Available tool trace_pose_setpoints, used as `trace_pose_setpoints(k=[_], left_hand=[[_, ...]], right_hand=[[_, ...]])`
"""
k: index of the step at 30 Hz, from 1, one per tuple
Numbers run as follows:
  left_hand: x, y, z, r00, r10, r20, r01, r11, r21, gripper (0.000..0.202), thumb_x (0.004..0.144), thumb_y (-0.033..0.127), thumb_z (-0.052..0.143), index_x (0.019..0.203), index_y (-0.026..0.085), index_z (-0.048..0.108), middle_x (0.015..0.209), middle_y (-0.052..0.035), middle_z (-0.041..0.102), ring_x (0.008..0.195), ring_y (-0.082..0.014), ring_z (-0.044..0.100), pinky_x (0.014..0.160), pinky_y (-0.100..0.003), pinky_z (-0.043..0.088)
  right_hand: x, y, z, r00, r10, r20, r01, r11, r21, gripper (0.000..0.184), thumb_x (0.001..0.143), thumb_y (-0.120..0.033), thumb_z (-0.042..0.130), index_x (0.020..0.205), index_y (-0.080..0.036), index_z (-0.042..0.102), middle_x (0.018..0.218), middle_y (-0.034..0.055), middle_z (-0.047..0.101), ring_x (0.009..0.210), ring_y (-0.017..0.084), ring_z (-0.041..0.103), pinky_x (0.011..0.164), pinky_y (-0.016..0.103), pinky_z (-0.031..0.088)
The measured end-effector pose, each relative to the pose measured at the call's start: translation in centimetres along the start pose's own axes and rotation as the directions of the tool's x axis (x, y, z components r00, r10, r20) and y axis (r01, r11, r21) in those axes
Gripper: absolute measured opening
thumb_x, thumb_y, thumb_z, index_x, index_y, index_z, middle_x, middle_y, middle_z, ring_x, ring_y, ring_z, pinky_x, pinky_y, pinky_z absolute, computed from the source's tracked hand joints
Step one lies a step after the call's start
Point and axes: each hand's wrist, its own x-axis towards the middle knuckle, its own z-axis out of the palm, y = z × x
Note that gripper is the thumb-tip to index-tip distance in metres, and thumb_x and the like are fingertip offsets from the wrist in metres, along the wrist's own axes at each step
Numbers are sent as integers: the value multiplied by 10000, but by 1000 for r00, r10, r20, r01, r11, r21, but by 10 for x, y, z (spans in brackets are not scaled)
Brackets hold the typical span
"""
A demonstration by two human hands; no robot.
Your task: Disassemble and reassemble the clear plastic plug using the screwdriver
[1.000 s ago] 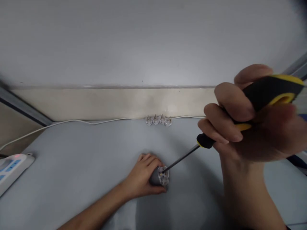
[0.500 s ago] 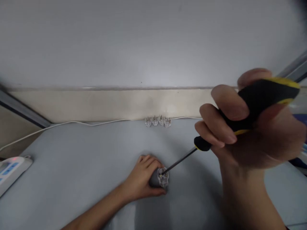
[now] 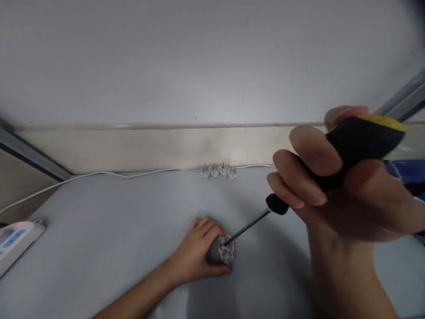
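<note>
My left hand rests on the grey table with its fingers wrapped round a small clear plastic plug, holding it upright. My right hand is closed on the black and yellow handle of a screwdriver. The thin metal shaft slants down to the left and its tip sits in the top of the plug.
A row of several more clear plugs stands at the back of the table against the wall. A white cable runs along that back edge. A white power strip with a red light lies at the left edge.
The screwdriver handle has turned in my right hand, so less of its yellow shows. The view has shifted slightly. My left hand stays on the plug.
</note>
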Motion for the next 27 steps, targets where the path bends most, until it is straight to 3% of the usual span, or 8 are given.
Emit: trace_pose_setpoints(k=[3, 7, 11, 13, 15, 18, 22, 27], left_hand=[[0, 0, 0, 1000, 2, -2, -2, 1000, 10, 573, 596, 427, 871, 1018, 219, 543, 1035, -54, 634, 946, -283, 558, 835, -407, 352], [-1, -1, 1, 1000, 18, -14, -18, 1000, 16, 563, 605, 415, 866, 1019, 223, 537, 1039, -49, 634, 954, -279, 556, 840, -397, 346], [-1, -2, 2, 1000, 9, -9, -9, 1000, 14, 580, 591, 393, 876, 1032, 222, 539, 1051, -45, 632, 961, -276, 555, 851, -393, 347], [-1, -2, 2, 1000, 6, -2, -5, 1000, 15, 591, 587, 395, 879, 1043, 222, 544, 1055, -49, 632, 963, -279, 555, 850, -397, 348], [-1, -2, 2, 1000, 4, 5, -4, 1000, 18, 594, 589, 405, 877, 1049, 222, 549, 1053, -51, 631, 959, -279, 553, 847, -399, 350], [-1, 0, 1, 1000, 0, 8, 0, 1000, 19, 590, 587, 397, 881, 1040, 216, 550, 1049, -50, 629, 956, -276, 549, 848, -401, 351], [-1, 2, -1, 1000, -3, -1, 3, 1000, 18, 597, 576, 389, 889, 1030, 211, 545, 1039, -51, 629, 945, -275, 548, 842, -402, 356], [0, 2, -1, 1000, -2, -1, 2, 1000, 16, 591, 579, 382, 887, 1031, 210, 546, 1045, -52, 628, 952, -278, 547, 849, -407, 353]], right_hand=[[1, -1, 1, 999, 42, 26, -41, 999, -31, 363, 760, -219, 734, 1052, -317, 542, 793, -44, 566, 585, 81, 531, 521, 221, 469], [2, 0, -3, 985, 18, 171, -3, 996, -86, 275, 877, -278, 567, 1148, -322, 570, 993, 18, 575, 776, 148, 579, 678, 309, 498], [0, 6, -2, 995, -57, 78, 65, 992, -110, 280, 811, -240, 640, 1067, -322, 560, 1059, 3, 581, 1018, 190, 609, 856, 371, 536], [-1, 7, 0, 995, -93, 39, 96, 991, -91, 314, 787, -167, 648, 1030, -335, 542, 1010, -25, 592, 886, 141, 637, 763, 310, 553], [-1, 7, 1, 994, -107, 26, 108, 993, -43, 375, 781, -92, 619, 1045, -342, 525, 866, -44, 574, 628, 60, 561, 578, 203, 495], [2, 4, 2, 997, -47, 53, 50, 998, -50, 369, 796, -163, 623, 1097, -343, 511, 766, -40, 521, 544, 58, 475, 486, 195, 402], [4, -2, 0, 992, 48, 119, -34, 992, -124, 248, 894, -335, 481, 1136, -350, 533, 870, 4, 572, 678, 122, 554, 590, 276, 451], [-1, -4, 0, 995, 48, 85, -40, 995, -91, 268, 802, -425, 656, 1038, -333, 567, 1069, 0, 624, 1121, 210, 592, 913, 397, 536]])
